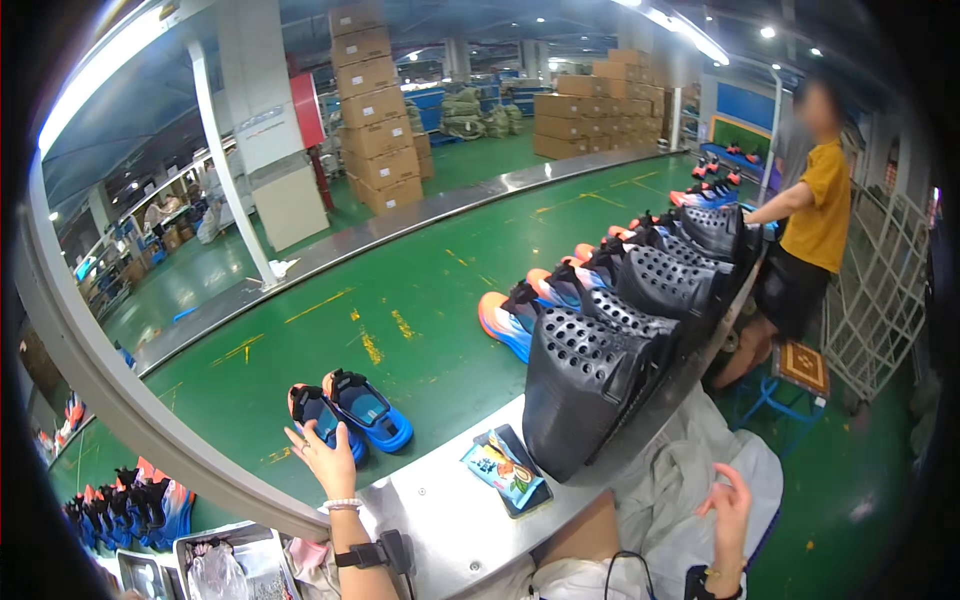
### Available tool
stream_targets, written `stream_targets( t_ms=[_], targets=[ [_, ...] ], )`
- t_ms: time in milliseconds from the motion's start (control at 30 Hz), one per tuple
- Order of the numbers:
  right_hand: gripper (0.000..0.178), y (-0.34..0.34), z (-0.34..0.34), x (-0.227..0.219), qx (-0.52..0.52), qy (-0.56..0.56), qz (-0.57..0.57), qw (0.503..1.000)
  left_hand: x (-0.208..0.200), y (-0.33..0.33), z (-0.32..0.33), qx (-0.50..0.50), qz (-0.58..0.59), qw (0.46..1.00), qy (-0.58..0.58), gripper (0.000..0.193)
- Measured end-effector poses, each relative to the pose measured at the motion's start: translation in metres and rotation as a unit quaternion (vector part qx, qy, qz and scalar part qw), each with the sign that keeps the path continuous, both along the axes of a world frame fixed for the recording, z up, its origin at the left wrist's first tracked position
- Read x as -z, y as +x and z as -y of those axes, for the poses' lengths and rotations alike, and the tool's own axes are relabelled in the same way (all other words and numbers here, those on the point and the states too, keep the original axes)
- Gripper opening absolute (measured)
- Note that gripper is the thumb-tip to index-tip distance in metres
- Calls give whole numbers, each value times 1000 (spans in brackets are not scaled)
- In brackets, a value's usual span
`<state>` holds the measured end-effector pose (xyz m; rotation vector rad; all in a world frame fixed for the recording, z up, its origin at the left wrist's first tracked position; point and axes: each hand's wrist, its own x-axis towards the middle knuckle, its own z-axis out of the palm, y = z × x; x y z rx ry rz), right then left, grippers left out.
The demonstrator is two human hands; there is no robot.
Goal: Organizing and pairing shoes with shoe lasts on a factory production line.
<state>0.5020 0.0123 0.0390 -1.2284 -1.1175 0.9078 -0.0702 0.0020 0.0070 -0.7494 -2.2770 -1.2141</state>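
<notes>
A pair of blue-and-orange sports shoes stands on the green surface in front of me: a left shoe (318, 415) and a right shoe (372, 412), both with black collars. My left hand (328, 458) is at the near end of the left shoe, thumb and fingers spread; whether it touches the shoe I cannot tell. Over the grey cloth on my lap, my right hand (730, 508) is raised with loosely bent fingers apart and nothing in them. Between my arms, a small blue snack packet (503, 470) lies on a dark phone-like slab (538, 497) on the metal plate (440, 520).
Black perforated baskets (575, 400) line the right edge, with more orange-and-blue shoes (500, 322) beside them. A curved pale frame (150, 410) rises at left, near grouped shoes (135, 510) and an open tray (240, 560). A person in yellow (815, 205) stands by a stool (803, 365).
</notes>
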Motion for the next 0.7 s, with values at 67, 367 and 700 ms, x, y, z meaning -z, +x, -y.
stream_targets(
  t_ms=[67,367,700],
  targets=[
    [24,43,-4,43,84,51,40,994,23,-24,10,2,127,991,-28,59],
    [35,90,20,84,96,-61,104,988,17,14,-2,115,160,980,-39,35],
    [22,36,-45,67,111,152,168,968,-5,51,-82,234,2,972,-34,38]
  ],
)
